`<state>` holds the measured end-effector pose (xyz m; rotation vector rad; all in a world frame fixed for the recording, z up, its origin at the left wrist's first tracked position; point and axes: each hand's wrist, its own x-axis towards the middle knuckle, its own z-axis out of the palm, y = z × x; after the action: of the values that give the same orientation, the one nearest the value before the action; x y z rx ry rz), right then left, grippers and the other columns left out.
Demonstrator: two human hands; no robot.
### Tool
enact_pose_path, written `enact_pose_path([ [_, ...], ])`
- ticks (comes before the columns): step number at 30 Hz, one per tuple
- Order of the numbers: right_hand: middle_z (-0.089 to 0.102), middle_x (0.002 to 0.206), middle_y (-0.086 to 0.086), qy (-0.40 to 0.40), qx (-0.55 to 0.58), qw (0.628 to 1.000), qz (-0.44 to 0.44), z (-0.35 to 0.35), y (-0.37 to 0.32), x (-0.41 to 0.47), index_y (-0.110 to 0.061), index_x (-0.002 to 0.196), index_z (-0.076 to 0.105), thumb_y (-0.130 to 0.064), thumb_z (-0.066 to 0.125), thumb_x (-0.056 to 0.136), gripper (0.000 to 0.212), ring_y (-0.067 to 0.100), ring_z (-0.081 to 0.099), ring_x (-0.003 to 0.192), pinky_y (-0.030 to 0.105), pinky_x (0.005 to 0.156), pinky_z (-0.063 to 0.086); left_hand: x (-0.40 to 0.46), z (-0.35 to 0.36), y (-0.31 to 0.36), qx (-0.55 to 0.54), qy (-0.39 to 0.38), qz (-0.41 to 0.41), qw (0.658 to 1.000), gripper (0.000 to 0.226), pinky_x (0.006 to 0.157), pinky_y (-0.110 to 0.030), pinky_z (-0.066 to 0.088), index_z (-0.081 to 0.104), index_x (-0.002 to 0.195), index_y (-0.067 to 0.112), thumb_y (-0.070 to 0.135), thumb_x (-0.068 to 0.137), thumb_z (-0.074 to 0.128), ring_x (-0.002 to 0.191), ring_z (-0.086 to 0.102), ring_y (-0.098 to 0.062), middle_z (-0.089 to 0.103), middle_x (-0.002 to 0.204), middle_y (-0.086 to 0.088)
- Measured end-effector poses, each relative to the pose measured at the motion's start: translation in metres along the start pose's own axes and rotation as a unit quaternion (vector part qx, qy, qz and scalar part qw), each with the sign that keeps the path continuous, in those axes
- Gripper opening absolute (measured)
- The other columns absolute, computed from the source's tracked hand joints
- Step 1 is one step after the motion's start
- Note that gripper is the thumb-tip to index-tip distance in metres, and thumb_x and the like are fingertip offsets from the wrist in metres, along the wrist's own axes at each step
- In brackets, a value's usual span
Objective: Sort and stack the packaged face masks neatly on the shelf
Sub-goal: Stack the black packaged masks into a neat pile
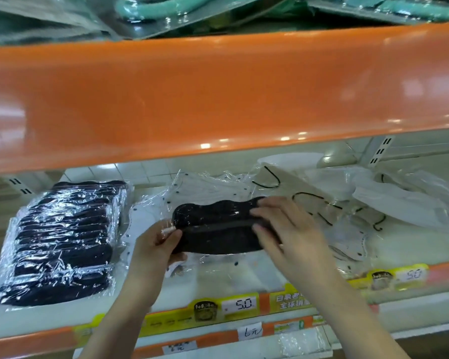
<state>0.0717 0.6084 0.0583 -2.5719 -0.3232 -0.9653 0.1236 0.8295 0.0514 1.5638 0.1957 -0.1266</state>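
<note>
A black face mask in a clear wrapper (218, 229) is held over the middle of the shelf (182, 294). My left hand (153, 252) pinches its left end between thumb and fingers. My right hand (285, 229) grips its right end, fingers curled over the top edge. A neat stack of black packaged masks (60, 242) lies at the shelf's left. White packaged masks with black ear loops (213, 186) lie loose beneath and behind the held pack, and more white ones (404, 203) spread to the right.
A wide orange shelf edge (218, 94) overhangs just above the hands. Teal packaged goods (150, 9) sit on the upper shelf. Yellow price tags (233, 305) line the front rail. A metal upright (381, 151) stands at the back right.
</note>
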Motion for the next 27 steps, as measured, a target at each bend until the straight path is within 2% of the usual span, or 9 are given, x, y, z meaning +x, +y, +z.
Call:
enact_pose_path([
  [4,0.055,0.128,-0.001,-0.141,-0.068,0.987,-0.032,0.03,-0.02,-0.013,-0.019,0.121,0.06,-0.034,0.07,0.076,0.049,0.019,0.053,0.114,0.034,0.094,0.046,0.005,-0.027,-0.004,-0.014,0.033,-0.026,0.999,0.02,0.045,-0.016,0.048,0.064,0.101,0.009,-0.003,0.094,0.05,0.042,0.049,-0.012,0.063,0.067,-0.01],
  [8,0.06,0.105,0.002,-0.102,-0.079,0.992,-0.001,0.058,-0.033,-0.005,-0.014,0.101,0.065,0.004,0.072,0.058,0.047,0.023,0.059,0.09,0.034,0.073,0.05,0.006,-0.049,-0.01,0.024,0.038,-0.013,0.999,0.026,0.055,-0.021,0.052,0.059,0.117,0.011,-0.001,0.095,0.05,0.052,0.057,-0.016,0.068,0.075,-0.009],
  [10,0.061,0.09,0.001,-0.078,-0.08,0.994,-0.016,0.069,-0.039,0.003,-0.014,0.09,0.066,0.007,0.073,0.058,0.039,0.022,0.059,0.077,0.03,0.064,0.045,0.006,-0.056,-0.016,0.091,0.073,0.02,0.993,0.041,0.072,-0.028,0.052,0.045,0.134,0.013,0.004,0.095,0.053,0.08,0.066,-0.019,0.065,0.101,-0.008],
  [11,0.06,0.086,0.001,-0.07,-0.079,0.994,-0.026,0.073,-0.043,0.007,-0.014,0.087,0.065,0.007,0.075,0.059,0.036,0.022,0.058,0.074,0.03,0.063,0.043,0.007,-0.06,-0.021,0.171,0.108,0.063,0.977,0.051,0.085,-0.033,0.049,0.038,0.14,0.012,0.008,0.093,0.056,0.105,0.06,-0.024,0.057,0.117,-0.009],
  [13,0.059,0.084,0.002,-0.063,-0.071,0.995,-0.035,0.081,-0.052,0.012,-0.012,0.085,0.064,0.006,0.077,0.059,0.034,0.023,0.057,0.072,0.031,0.063,0.044,0.006,-0.072,-0.028,0.357,0.162,0.221,0.893,0.054,0.103,-0.047,0.038,0.038,0.139,0.005,0.02,0.092,0.059,0.129,0.038,-0.034,0.044,0.134,-0.017],
  [15,0.059,0.083,0.003,-0.057,-0.06,0.996,-0.038,0.086,-0.064,0.018,-0.011,0.084,0.063,0.006,0.075,0.06,0.032,0.026,0.056,0.073,0.034,0.062,0.045,0.005,-0.086,-0.034,0.46,0.136,0.365,0.798,0.047,0.103,-0.049,0.037,0.048,0.129,0.002,0.035,0.097,0.05,0.124,0.043,-0.039,0.051,0.128,-0.021],
  [18,0.061,0.082,0.003,-0.029,-0.048,0.997,-0.048,0.095,-0.087,0.026,-0.011,0.083,0.064,0.004,0.071,0.064,0.025,0.026,0.057,0.074,0.033,0.063,0.045,0.002,-0.102,-0.034,0.535,0.06,0.407,0.738,0.058,0.087,-0.041,0.047,0.063,0.117,0.007,0.053,0.097,0.035,0.105,0.061,-0.029,0.064,0.113,-0.01],
  [21,0.065,0.089,0.002,-0.003,-0.012,0.998,-0.06,0.106,-0.113,0.031,-0.011,0.085,0.066,0.001,0.061,0.069,0.021,0.024,0.06,0.081,0.033,0.068,0.047,0.0,-0.118,-0.028,0.575,0.051,0.412,0.705,0.046,0.078,-0.036,0.052,0.069,0.108,0.009,0.046,0.091,0.046,0.098,0.065,-0.024,0.068,0.109,-0.005],
  [27,0.063,0.096,0.002,-0.016,0.051,0.995,-0.079,0.135,-0.171,0.037,-0.011,0.088,0.065,0.001,0.058,0.074,0.02,0.023,0.059,0.089,0.032,0.079,0.045,0.008,-0.176,-0.021,0.564,0.119,0.413,0.705,0.037,0.073,-0.039,0.055,0.07,0.106,0.006,0.01,0.078,0.045,0.098,0.065,-0.028,0.069,0.107,-0.006],
])
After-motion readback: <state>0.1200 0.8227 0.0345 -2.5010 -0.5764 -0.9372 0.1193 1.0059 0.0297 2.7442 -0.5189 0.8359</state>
